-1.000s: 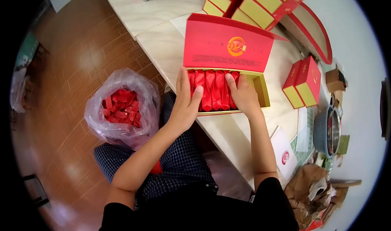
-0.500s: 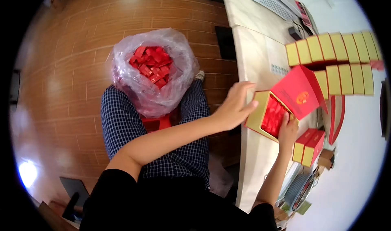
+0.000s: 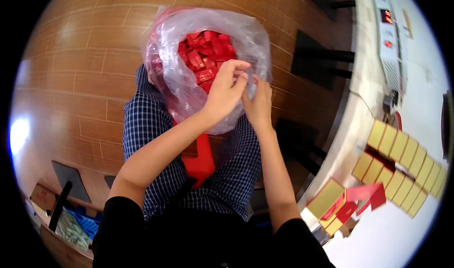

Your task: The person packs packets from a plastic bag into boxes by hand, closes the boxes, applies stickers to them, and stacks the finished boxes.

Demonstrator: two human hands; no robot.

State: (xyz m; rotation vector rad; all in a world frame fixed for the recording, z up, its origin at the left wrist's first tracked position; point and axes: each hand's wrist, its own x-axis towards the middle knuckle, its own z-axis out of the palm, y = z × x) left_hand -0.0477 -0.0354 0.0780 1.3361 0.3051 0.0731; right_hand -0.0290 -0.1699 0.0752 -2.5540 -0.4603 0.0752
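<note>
A pale tabletop (image 3: 349, 128) runs along the right; left of it sits a translucent plastic bag (image 3: 253, 31). At near right, rows of yellow-sided boxes (image 3: 409, 153) stand beside an open box (image 3: 326, 195). Over the bag's right side, the left hand (image 3: 224, 90) and right hand (image 3: 259, 105) hover close, fingers bent, any grip unclear, beside red packets (image 3: 205, 55) heaped inside.
</note>
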